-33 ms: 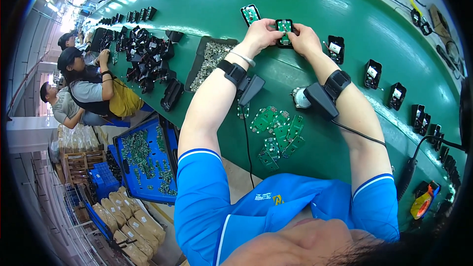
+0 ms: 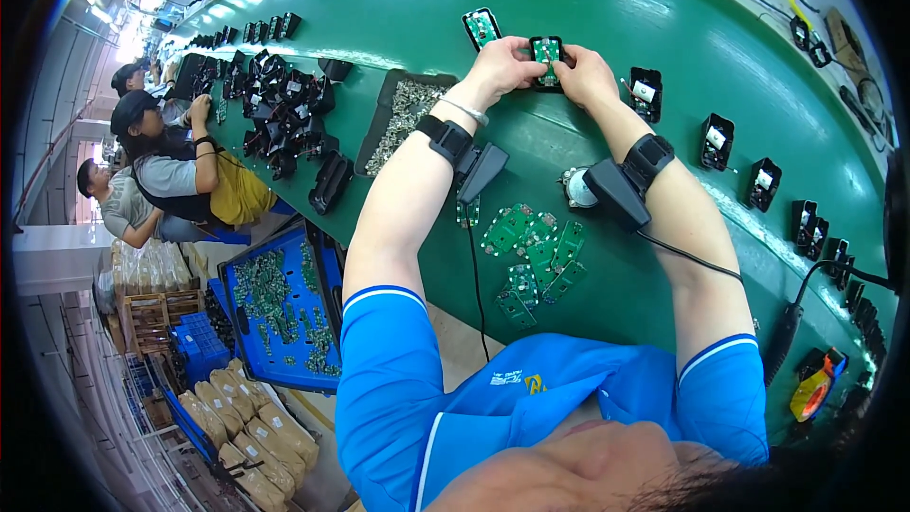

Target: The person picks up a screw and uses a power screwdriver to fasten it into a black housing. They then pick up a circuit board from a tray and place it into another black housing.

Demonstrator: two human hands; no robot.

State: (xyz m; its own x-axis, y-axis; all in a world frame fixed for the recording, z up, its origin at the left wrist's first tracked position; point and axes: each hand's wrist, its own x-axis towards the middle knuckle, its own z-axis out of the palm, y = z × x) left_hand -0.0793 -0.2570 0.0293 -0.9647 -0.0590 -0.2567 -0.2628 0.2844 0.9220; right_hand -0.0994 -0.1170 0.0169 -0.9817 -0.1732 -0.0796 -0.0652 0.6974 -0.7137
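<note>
Both my hands close around a small black housing with a green circuit board (image 2: 548,49) fitted in it. My left hand (image 2: 504,66) grips its left side, thumb reaching over the board. From the right, my right hand (image 2: 588,78) pinches the opposite edge, its fingertips at the board. Just beyond my left hand lies another black housing with a board (image 2: 482,28). An open black housing with a white part inside (image 2: 646,95) sits right of my right hand. What lies under my fingers is hidden.
Loose circuit boards (image 2: 536,251) and a round metal part (image 2: 576,188) lie nearer me. Left stand a tray of small metal parts (image 2: 447,82) and a heap of black housings (image 2: 284,104). More housings (image 2: 764,184) line the right. A co-worker (image 2: 156,147) sits far left.
</note>
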